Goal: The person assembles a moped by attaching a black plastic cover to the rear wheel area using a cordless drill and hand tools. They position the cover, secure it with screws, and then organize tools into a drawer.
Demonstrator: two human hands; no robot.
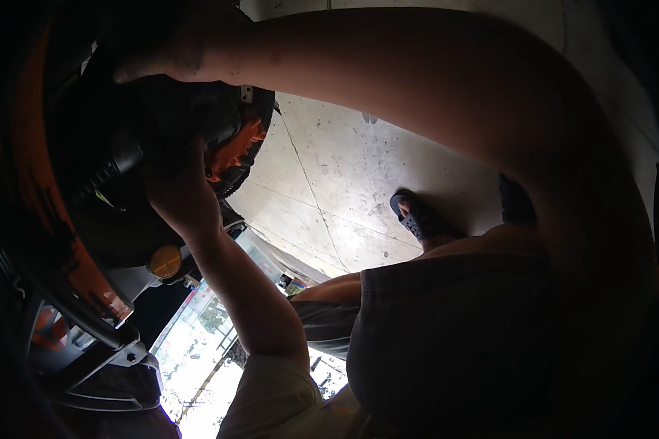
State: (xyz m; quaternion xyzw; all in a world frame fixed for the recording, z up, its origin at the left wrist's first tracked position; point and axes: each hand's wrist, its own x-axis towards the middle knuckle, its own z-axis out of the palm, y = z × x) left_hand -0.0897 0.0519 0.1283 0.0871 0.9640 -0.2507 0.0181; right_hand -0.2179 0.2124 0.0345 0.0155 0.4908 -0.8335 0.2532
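Note:
A large machine with orange and black parts fills the left side and is mostly in deep shadow. My left hand reaches up into it beside a black rounded part; one digit lies along that part, and the others sink into the dark. Above, my right hand curves over the top of the same dark bulk, its thumb toward the left. What either hand grips is too dark to make out. Between the hands runs a black ribbed tube. An orange bracket-like piece sits right of the hands.
A round orange-yellow cap and a dark curved tube frame are low on the machine. Pale tiled floor spreads to the right, where my sandalled foot stands. Bright glare comes from a glass-like panel at the bottom.

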